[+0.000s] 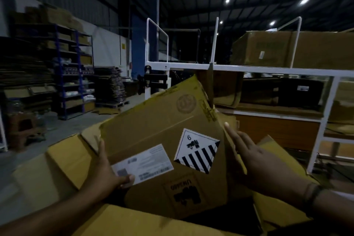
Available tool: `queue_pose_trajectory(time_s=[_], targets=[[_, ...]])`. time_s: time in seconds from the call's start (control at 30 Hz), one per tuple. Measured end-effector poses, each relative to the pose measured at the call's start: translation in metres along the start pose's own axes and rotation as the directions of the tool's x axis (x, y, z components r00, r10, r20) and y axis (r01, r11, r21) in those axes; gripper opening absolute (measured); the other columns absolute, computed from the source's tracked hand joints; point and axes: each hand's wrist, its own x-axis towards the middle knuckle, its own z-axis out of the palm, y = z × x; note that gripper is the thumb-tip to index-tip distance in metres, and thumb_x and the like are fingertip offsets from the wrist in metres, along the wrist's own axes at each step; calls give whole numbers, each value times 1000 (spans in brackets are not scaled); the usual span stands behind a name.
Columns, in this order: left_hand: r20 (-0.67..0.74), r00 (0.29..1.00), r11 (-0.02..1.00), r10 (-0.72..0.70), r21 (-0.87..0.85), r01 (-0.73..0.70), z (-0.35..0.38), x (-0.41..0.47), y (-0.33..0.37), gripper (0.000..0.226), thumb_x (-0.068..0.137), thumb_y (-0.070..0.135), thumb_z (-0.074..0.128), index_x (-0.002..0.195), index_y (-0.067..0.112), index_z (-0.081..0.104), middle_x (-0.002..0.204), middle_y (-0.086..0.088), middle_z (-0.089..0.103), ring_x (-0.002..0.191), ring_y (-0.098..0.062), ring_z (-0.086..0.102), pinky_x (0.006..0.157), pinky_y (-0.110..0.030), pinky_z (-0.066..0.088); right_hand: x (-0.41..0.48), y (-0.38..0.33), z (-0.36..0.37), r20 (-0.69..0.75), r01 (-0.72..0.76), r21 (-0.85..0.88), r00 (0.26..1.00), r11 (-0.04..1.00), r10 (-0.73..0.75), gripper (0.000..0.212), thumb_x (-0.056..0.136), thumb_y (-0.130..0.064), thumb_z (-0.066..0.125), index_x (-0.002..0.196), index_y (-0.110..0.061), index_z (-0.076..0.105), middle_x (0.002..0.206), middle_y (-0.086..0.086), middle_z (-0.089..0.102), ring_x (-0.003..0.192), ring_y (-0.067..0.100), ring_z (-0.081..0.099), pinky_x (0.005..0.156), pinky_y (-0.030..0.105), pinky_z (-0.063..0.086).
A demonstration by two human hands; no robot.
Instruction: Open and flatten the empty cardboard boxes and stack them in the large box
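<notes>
Brown flattened cardboard box [162,140] tilted over large box [63,168], long axis rising up-right. Left hand [107,174] pinches lower-left edge, thumb on label. Right hand [254,159], fingers spread flat, touches right edge.

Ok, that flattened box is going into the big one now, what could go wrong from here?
Only the left hand pinches the flattened box by its edge; the right hand lies open against the side, so it could slip or twist. It is tilted, so a corner may catch on the large box flaps. Dim light hides the space below.
</notes>
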Motion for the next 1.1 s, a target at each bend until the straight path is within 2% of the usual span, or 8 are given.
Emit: queue_pose_trajectory(time_s=[0.23, 0.4, 0.57, 0.67, 0.8, 0.93, 1.03, 1.1], targets=[[-62, 996, 996, -69, -65, 65, -6, 4, -3, 158, 45, 46, 99, 162, 41, -7, 161, -4, 39, 140, -31, 47, 111, -55, 44, 9, -1, -14, 111, -29, 23, 993, 999, 26, 118, 91, -39, 73, 156, -41, -26, 167, -5, 21, 132, 12, 50, 98, 28, 55], [-160, 986, 999, -45, -18, 42, -17, 20, 21, 139, 69, 19, 94, 165, 29, -6, 166, -9, 31, 142, -36, 45, 98, -50, 51, 12, 5, -24, 218, -153, 138, 969, 978, 121, 110, 89, -29, 76, 161, -41, -6, 146, -1, 51, 117, 14, 61, 90, 30, 60], [-107, 990, 975, 94, 211, -70, -32, 34, 53, 113, 72, 19, 93, 163, 26, 25, 156, -11, 47, 130, -36, 55, 94, -48, 52, -1, -2, -13, 508, -182, 106, 855, 978, 104, 45, 94, -35, 72, 136, -32, 55, 127, -7, 65, 111, 14, 65, 94, 35, 59], [55, 998, 919, 42, 390, -60, -24, 32, 62, 96, 77, 34, 90, 158, 27, 38, 144, -11, 58, 111, -25, 63, 79, -33, 49, -13, -1, -9, 583, -190, 36, 801, 981, 134, 35, 98, -44, 66, 128, -26, 68, 120, -5, 70, 108, 14, 68, 94, 32, 58], [97, 989, 895, -109, 442, 56, -22, 25, 50, 86, 73, 75, 69, 139, 21, 57, 120, 1, 65, 93, -11, 61, 70, -27, 45, -22, -7, -28, 415, -254, 141, 893, 957, 176, 18, 99, -42, 64, 112, -30, 66, 101, -11, 67, 90, 6, 66, 74, 21, 57], [-74, 986, 846, -151, 506, 168, -22, 21, 53, 113, 70, 96, 44, 155, 21, 40, 162, -23, 25, 142, -44, 32, 109, -58, 41, -22, -21, -48, 255, -299, 299, 940, 906, 226, 19, 94, -38, 70, 105, -43, 55, 104, -17, 61, 86, 1, 60, 61, 15, 49], [-174, 981, 768, 85, 638, 47, -18, 7, 75, 99, 84, 83, 43, 164, 32, 15, 164, -5, -35, 153, -49, -3, 116, -67, 25, -22, -34, -50, 81, -252, 209, 967, 945, 240, 75, 92, -45, 71, 153, -37, 30, 148, -8, 41, 126, 12, 49, 91, 26, 54], [-73, 948, 674, 309, 720, -165, -19, 0, 90, 89, 89, 85, 34, 163, 36, 20, 168, -1, -28, 156, -41, -5, 120, -64, 15, -21, -45, -49, -80, -162, 75, 983, 984, 168, 90, 94, -47, 67, 161, -33, 10, 165, -4, 19, 145, 19, 32, 113, 35, 43]])
